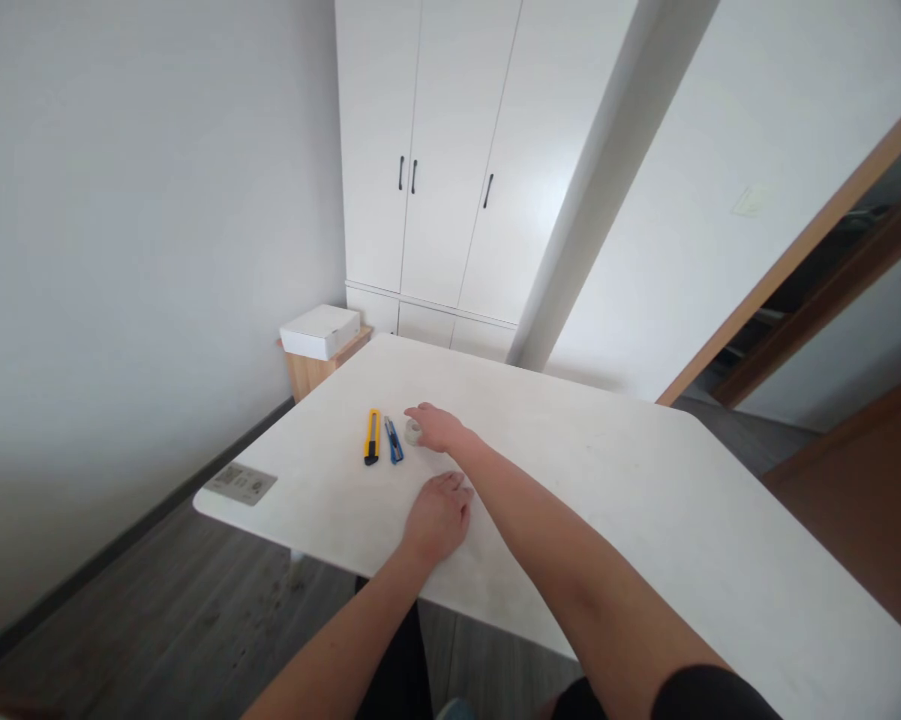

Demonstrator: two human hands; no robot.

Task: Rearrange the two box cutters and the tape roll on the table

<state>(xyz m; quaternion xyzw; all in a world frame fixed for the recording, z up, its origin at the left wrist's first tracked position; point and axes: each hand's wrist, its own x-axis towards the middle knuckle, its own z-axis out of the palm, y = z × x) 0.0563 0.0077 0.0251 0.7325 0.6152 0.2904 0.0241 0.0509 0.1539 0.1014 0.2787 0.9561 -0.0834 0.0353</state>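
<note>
My right hand [439,428] reaches across the table with its fingers around the right side of a small roll of clear tape [412,433], which lies at the table surface. Just left of the tape is a blue utility knife [394,440], its slider end toward me. Beside that lies a yellow utility knife [373,437] with a black end, roughly parallel to the blue one. Nearer to me, my left hand [439,515] rests on the table with its fingers curled, and I see nothing in it. My right forearm passes close beside it.
The white table [570,450] carries a grey printed label [241,484] at its left corner. Behind it, a white box [320,331] sits on a wooden stand [309,374]. Tall white cabinets [457,150] line the back wall. A wood-framed opening is on the right.
</note>
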